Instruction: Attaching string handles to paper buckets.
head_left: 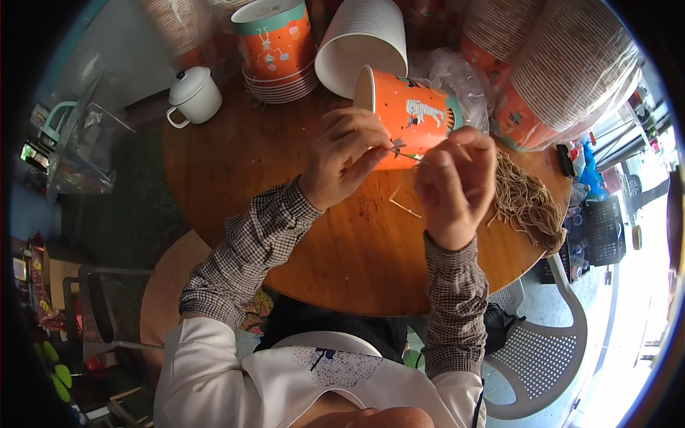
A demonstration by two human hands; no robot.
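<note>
Above the round wooden table (335, 264), my left hand (346, 153) pinches one end of a thin, dark strand (407, 155) between thumb and fingers. Opposite it, my right hand (457, 185) has its fingers curled together at the strand's other end, so the strand spans the gap. Just behind both hands, an orange paper bucket (421, 107) with a striped-animal print lies on its side, its rim facing left. The hands hide part of its lower side. Right of my right hand rests a bundle of tan cords (524, 200). A short, bent tan piece (404, 203) lies below the strand.
Upright nested orange buckets (275, 50) and a tipped stack of white buckets (349, 46) stand at the back. Plastic-wrapped bucket stacks (571, 71) crowd the far right. A lidded white mug (198, 98) sits back left; a grey chair (535, 357) stands at lower right.
</note>
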